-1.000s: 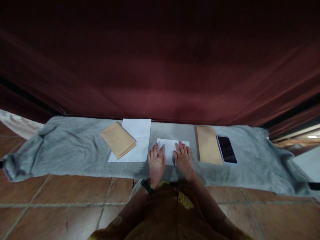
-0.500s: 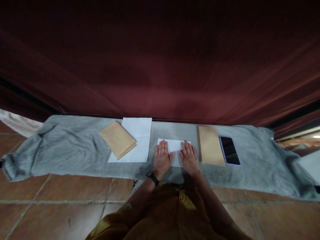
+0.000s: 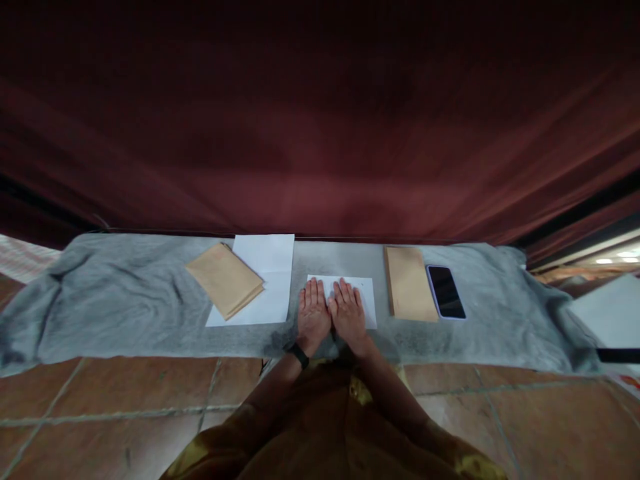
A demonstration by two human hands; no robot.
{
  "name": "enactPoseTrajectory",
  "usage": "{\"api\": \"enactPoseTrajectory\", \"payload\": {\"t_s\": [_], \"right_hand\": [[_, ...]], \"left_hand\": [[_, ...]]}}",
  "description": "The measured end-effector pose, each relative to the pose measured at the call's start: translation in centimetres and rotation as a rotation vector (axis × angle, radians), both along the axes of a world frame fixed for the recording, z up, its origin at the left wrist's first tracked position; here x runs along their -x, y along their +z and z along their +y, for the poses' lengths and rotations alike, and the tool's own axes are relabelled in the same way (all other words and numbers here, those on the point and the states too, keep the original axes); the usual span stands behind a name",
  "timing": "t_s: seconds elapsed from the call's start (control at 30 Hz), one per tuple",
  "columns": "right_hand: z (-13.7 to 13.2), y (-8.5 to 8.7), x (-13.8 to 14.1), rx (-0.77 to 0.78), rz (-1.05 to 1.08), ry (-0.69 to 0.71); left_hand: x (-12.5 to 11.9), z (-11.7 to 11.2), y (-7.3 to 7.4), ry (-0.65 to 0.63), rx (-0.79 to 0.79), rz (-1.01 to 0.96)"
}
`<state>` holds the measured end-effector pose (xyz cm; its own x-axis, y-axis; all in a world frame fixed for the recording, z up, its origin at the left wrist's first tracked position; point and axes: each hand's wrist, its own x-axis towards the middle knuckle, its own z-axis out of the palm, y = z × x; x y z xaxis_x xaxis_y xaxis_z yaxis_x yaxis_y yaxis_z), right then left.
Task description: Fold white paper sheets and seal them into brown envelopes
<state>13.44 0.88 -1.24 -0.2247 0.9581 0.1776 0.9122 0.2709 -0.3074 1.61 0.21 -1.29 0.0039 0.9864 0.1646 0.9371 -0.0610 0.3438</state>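
Note:
A folded white sheet of paper lies flat in front of me on a grey cloth. My left hand rests palm down over its left part, fingers stretched out. Beside it, my right hand lies flat on the middle of the paper, its fingers slightly spread and its thumb close to the left hand. The paper's right part shows bare, while much of its left and near side is hidden under the hands. Neither hand grips anything.
Brown envelopes lie partly over larger white paper to the left. On the right are a stack of brown envelopes and a phone. The grey cloth covers the narrow surface; a dark red curtain hangs behind.
My right hand has slid left across the paper, close to my left hand, baring the paper's right part. The view has shifted slightly.

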Motion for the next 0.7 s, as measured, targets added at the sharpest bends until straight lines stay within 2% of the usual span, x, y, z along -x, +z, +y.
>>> {"api": "enactPoseTrajectory", "payload": {"t_s": [0.23,0.4,0.47,0.6,0.7], "right_hand": [[-0.4,-0.6,-3.6,-0.06,-0.038,-0.087],[-0.6,-1.5,-4.6,-0.116,-0.024,-0.121],[-0.7,-1.8,-4.6,-0.12,-0.033,-0.112],[-0.9,-1.9,-4.8,-0.105,-0.056,-0.094],[-0.9,-1.9,-4.9,-0.091,-0.066,-0.086]], "left_hand": [[0.2,-0.3,-0.3,0.034,-0.06,-0.103],[0.6,-0.8,-0.2,0.078,-0.07,-0.158],[-0.3,-0.8,0.1,0.019,-0.063,-0.191],[-3.2,0.1,0.4,-0.21,-0.011,-0.25],[-4.2,1.0,0.6,-0.258,0.008,-0.242]]}}
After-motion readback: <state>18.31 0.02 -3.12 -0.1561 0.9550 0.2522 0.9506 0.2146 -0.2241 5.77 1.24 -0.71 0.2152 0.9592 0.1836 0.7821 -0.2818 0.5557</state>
